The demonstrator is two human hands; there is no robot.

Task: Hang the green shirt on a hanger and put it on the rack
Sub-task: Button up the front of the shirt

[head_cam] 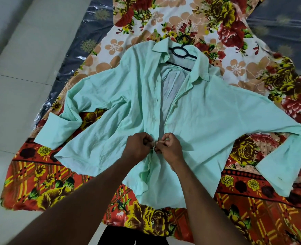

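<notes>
The light green shirt (208,117) lies spread flat on a flowered bedsheet (190,20), collar away from me, both sleeves stretched out to the sides. A dark hanger (180,52) sits inside the collar, its hook pointing past the neckline. The front is open from the collar down to mid-chest. My left hand (139,147) pinches the left front edge of the shirt. My right hand (169,147) pinches the right front edge; the two hands meet at a button low on the front. No rack is in view.
The bedsheet covers a dark mattress in clear plastic wrap (86,41). Pale floor tiles (13,85) run along the left side. A dark shape (114,236) shows at the bottom edge between my arms.
</notes>
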